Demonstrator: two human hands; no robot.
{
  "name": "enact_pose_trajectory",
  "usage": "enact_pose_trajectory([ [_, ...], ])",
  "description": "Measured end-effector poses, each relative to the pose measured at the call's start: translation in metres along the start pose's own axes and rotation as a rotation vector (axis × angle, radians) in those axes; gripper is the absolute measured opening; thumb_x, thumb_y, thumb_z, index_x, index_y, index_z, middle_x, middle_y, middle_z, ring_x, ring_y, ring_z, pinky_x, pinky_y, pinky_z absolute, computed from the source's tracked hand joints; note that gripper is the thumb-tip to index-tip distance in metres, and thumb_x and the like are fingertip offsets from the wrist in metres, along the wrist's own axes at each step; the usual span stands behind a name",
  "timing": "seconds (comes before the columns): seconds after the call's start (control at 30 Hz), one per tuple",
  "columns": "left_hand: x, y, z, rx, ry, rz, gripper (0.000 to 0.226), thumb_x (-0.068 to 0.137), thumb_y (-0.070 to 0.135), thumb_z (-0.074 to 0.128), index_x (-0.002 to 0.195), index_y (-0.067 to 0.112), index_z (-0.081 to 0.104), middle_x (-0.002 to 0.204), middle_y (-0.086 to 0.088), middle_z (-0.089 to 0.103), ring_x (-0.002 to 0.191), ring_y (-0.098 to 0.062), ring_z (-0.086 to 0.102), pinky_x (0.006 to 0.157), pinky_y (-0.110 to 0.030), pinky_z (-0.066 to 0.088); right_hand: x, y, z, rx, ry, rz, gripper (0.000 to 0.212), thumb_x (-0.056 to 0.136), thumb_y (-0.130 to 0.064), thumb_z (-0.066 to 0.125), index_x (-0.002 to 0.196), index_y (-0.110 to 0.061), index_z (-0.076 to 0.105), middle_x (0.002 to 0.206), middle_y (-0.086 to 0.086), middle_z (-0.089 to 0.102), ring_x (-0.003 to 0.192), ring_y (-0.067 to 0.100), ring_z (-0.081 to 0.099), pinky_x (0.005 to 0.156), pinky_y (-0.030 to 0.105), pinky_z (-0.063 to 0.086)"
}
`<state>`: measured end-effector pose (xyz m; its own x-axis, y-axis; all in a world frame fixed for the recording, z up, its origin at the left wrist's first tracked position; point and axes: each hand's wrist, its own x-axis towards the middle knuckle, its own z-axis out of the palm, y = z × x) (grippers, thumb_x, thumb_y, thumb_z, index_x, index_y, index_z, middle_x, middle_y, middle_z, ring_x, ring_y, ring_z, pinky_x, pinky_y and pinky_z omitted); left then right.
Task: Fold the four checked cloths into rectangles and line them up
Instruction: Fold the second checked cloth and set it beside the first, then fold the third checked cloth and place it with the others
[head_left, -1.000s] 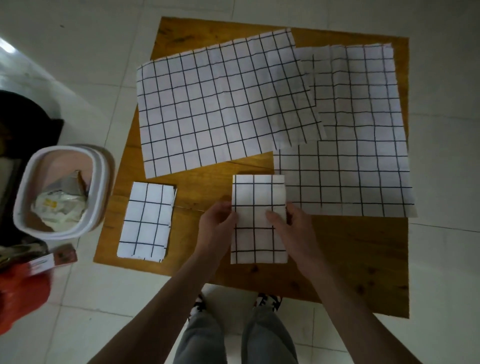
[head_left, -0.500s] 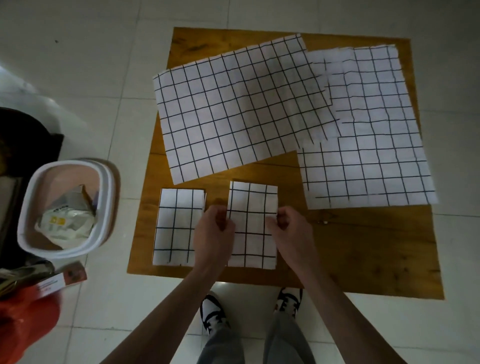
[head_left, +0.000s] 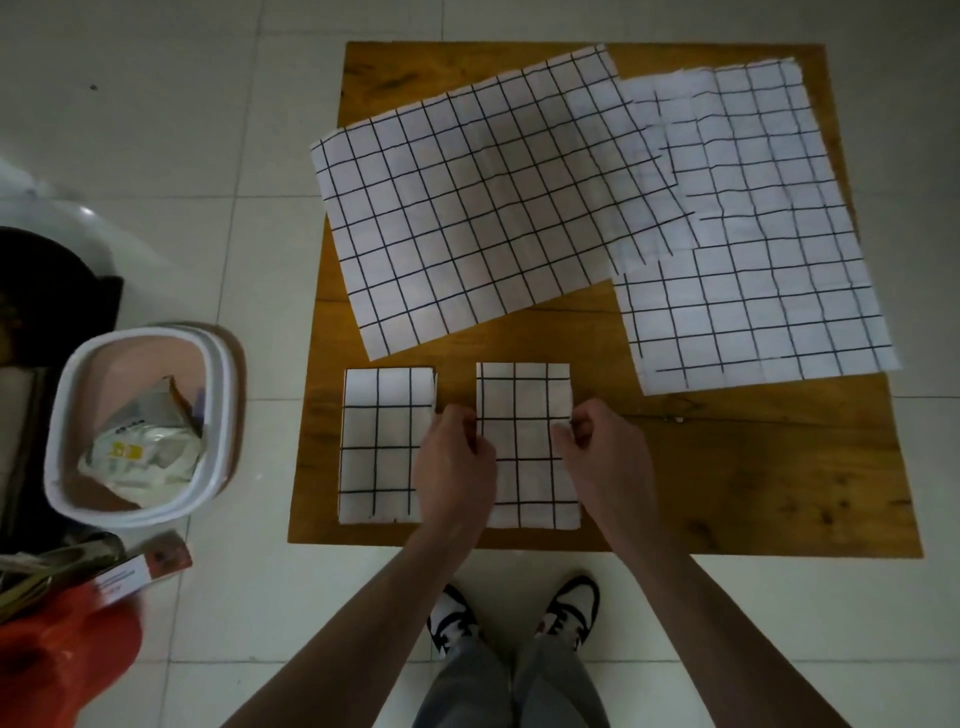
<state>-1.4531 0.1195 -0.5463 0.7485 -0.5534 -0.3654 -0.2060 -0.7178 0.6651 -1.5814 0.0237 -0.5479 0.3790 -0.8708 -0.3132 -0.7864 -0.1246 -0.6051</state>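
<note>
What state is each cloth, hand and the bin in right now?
Left folded cloth: folded rectangle, flat on the table.
Middle folded cloth: folded rectangle, gripped at both side edges.
Big left cloth: unfolded, overlapping the right one.
Big right cloth: unfolded, flat.
Left hand: fingers curled on the middle cloth's left edge.
Right hand: pinching its right edge.
Bin: open, holds wrappers.

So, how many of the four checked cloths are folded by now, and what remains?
One folded cloth lies finished at the near left of the wooden board. A second folded cloth sits beside it, with the left hand and right hand pinching its side edges to place it. Two are left: the tilted unfolded cloth and the unfolded cloth on the right, which it overlaps.
</note>
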Motion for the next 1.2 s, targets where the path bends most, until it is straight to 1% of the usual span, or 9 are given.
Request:
enact_pose_trajectory([
  [0.2,0.000,0.001,0.001,0.054,-0.012,0.034,0.024,0.093,0.008,0.069,0.110,0.022,0.058,0.102,0.008,0.057,0.089,-0.005,0.054,0.070,-0.013,0.039,0.000,0.004,0.006,-0.056,0.018,-0.014,0.018,0.095,-0.028,0.074,0.105,-0.019,0.061,0.089,-0.006,0.064,0.075,0.005,0.061,0.065,0.017,0.049],
  [0.33,0.000,0.002,-0.001,0.080,-0.014,0.019,0.029,0.092,0.007,0.069,0.107,0.024,0.051,0.102,0.006,0.054,0.085,-0.007,0.052,0.068,-0.014,0.037,-0.001,0.006,0.003,-0.050,0.021,-0.017,0.028,0.096,-0.031,0.073,0.117,-0.019,0.060,0.106,-0.004,0.061,0.085,0.009,0.061,0.072,0.022,0.054],
  [0.5,-0.014,0.017,-0.019,0.189,0.020,0.185,0.026,0.100,0.025,0.062,0.124,0.024,0.053,0.110,0.009,0.056,0.098,-0.011,0.056,0.080,-0.027,0.051,-0.012,-0.007,-0.024,-0.132,0.020,-0.155,0.043,0.100,-0.037,0.064,0.138,-0.019,0.056,0.127,0.002,0.060,0.111,0.016,0.060,0.091,0.030,0.055],
  [0.67,-0.040,0.050,-0.068,0.268,0.025,0.423,0.036,0.106,0.038,0.042,0.131,0.018,0.059,0.120,0.001,0.063,0.110,-0.016,0.057,0.093,-0.040,0.054,-0.045,-0.044,-0.083,-0.285,0.043,-0.290,0.054,0.107,-0.051,0.041,0.148,-0.016,0.050,0.146,0.006,0.057,0.132,0.022,0.055,0.108,0.041,0.049],
  [0.8,-0.067,0.092,-0.125,0.354,0.020,0.506,0.049,0.109,0.047,0.032,0.141,0.019,0.057,0.135,0.001,0.062,0.129,-0.019,0.055,0.109,-0.048,0.048,-0.079,-0.088,-0.142,-0.379,0.112,-0.359,0.061,0.107,-0.054,0.037,0.153,-0.014,0.046,0.156,0.008,0.050,0.147,0.026,0.043,0.120,0.047,0.036],
  [0.9,-0.092,0.126,-0.172,0.433,0.061,0.612,0.049,0.108,0.044,0.041,0.146,0.016,0.055,0.144,-0.004,0.060,0.137,-0.024,0.052,0.116,-0.047,0.044,-0.108,-0.122,-0.190,-0.430,0.148,-0.379,0.064,0.109,-0.055,0.033,0.158,-0.015,0.040,0.164,0.006,0.040,0.155,0.022,0.029,0.127,0.046,0.022],
  [1.0,-0.115,0.156,-0.211,0.478,0.089,0.701,0.051,0.108,0.044,0.042,0.151,0.017,0.051,0.153,-0.005,0.054,0.147,-0.024,0.043,0.120,-0.049,0.039,-0.136,-0.152,-0.234,-0.444,0.208,-0.379,0.066,0.109,-0.057,0.027,0.160,-0.016,0.037,0.167,0.004,0.035,0.158,0.018,0.021,0.129,0.046,0.018],
  [1.1,-0.132,0.186,-0.239,0.487,0.117,0.762,0.053,0.109,0.045,0.039,0.151,0.016,0.051,0.156,-0.005,0.051,0.150,-0.024,0.039,0.123,-0.050,0.035,-0.163,-0.173,-0.276,-0.458,0.270,-0.362,0.069,0.109,-0.061,0.020,0.161,-0.019,0.035,0.167,0.001,0.033,0.158,0.016,0.018,0.130,0.042,0.011],
  [1.2,-0.148,0.218,-0.260,0.428,0.171,0.835,0.052,0.106,0.043,0.046,0.147,0.013,0.056,0.152,-0.007,0.055,0.147,-0.027,0.043,0.118,-0.053,0.041,-0.188,-0.186,-0.313,-0.469,0.330,-0.340,0.070,0.108,-0.061,0.021,0.159,-0.017,0.040,0.166,0.002,0.037,0.158,0.017,0.022,0.130,0.041,0.014],
])
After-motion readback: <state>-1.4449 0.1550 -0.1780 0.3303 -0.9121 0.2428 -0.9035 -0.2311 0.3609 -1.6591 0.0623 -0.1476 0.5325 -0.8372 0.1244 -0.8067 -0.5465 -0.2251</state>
